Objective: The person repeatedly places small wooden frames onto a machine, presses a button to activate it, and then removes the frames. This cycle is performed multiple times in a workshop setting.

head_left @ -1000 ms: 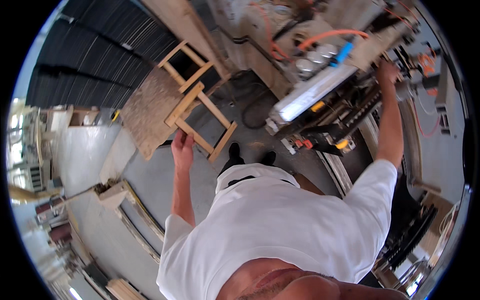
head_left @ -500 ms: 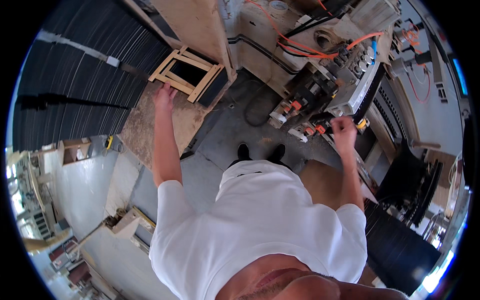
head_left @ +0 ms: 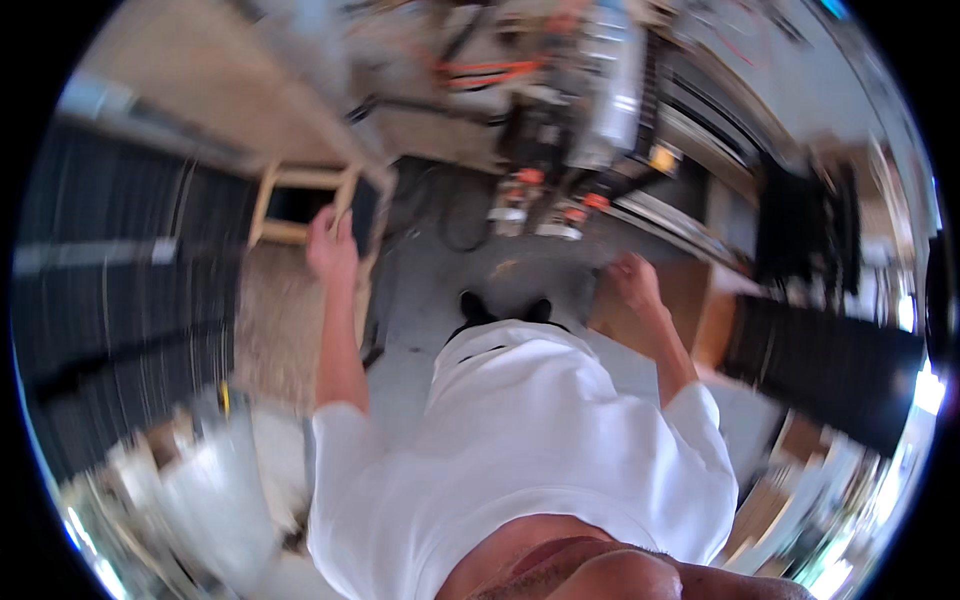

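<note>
At the upper left, a light wooden frame (head_left: 285, 233) lies on a stack with dark sides, on a brown board surface. My left hand (head_left: 333, 245) is at the frame's near right corner, its fingers closed round the right rail; blur hides the exact grip. To the right, my right hand (head_left: 635, 278) hangs in front of my body with its fingers curled in. Nothing shows in it. It is above the left edge of a brown panel (head_left: 640, 312) and apart from the machine (head_left: 545, 205) with orange clamps.
Tall stacks of black strips (head_left: 130, 280) stand along the left. Another black stack (head_left: 825, 360) is at the right. A long metal rail (head_left: 680, 230) runs beside the machine. Orange hoses (head_left: 490, 72) cross behind it. My shoes (head_left: 475, 305) are on the grey floor.
My view has turned to the right, and the machine and frame appear shifted left. My right hand has drawn back from the machine toward the brown panel. My left hand stays at the wooden frame.
</note>
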`<state>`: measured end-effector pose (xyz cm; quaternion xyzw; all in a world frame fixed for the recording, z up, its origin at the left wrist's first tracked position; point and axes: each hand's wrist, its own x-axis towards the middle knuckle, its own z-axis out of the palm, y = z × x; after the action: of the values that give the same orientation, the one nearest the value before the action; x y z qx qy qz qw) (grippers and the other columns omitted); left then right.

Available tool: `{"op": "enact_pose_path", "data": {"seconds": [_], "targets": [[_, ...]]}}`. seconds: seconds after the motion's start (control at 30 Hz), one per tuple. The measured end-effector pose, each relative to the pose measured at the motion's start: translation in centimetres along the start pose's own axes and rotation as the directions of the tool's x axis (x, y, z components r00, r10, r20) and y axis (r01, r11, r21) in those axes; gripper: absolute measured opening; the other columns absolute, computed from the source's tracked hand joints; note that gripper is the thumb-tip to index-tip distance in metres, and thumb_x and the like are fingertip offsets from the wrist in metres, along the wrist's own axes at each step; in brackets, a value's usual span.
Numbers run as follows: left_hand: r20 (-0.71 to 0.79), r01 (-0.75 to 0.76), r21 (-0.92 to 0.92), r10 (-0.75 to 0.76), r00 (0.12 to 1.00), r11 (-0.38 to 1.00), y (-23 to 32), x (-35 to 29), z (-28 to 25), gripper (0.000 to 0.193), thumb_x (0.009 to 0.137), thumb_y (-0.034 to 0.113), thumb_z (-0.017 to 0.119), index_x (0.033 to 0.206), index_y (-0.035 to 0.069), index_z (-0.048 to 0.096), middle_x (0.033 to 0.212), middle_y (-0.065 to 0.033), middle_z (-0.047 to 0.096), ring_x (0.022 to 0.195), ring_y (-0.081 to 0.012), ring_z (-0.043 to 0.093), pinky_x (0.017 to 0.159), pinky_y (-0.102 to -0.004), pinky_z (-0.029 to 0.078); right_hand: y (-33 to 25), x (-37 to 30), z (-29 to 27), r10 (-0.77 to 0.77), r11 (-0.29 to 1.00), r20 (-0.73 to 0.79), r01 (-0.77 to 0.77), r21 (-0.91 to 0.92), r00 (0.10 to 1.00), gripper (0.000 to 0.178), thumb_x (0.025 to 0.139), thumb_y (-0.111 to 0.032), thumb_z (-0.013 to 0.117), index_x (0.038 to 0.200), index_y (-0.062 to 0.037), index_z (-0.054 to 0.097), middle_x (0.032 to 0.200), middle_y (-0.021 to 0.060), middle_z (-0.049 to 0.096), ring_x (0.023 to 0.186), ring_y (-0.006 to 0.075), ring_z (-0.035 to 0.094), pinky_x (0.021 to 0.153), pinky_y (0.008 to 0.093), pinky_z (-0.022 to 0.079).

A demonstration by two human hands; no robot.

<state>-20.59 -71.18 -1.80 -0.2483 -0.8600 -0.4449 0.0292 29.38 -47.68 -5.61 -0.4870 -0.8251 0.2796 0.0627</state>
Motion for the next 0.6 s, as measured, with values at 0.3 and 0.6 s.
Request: {"op": "enact_pose_path", "data": {"seconds": [0.3,0.6], "targets": [[0.679,0.167,-0.379,0.152,0.718,0.91,5.4,-17.0,17.6,0.026,0.092,0.017,0.065,0.109,-0.002,0.065,0.097,-0.0083,0.068,0.085,-0.0142,0.063,0.079,-0.0278,0.051,-6.3,-3.0,-29.1,-0.571,0.769,-0.441,0.261,-0.584,0.692,0.026,0.076,-0.019,0.071,0.099,-0.0101,0.061,0.093,0.0099,0.06,0.091,0.0327,0.06,0.081,0.0428,0.048],[0.782,0.184,-0.463,0.301,0.546,0.867,15.7,-22.1,24.7,0.022,0.092,0.016,0.065,0.107,0.0,0.066,0.088,-0.0041,0.067,0.079,-0.0099,0.061,0.072,-0.0249,0.049,2.7,-25.3,-58.0,-0.084,0.46,-0.87,-0.756,-0.466,0.485,0.044,0.093,-0.046,0.058,0.111,-0.0075,0.067,0.098,0.0222,0.069,0.097,0.0356,0.065,0.082,0.0419,0.051]]}}
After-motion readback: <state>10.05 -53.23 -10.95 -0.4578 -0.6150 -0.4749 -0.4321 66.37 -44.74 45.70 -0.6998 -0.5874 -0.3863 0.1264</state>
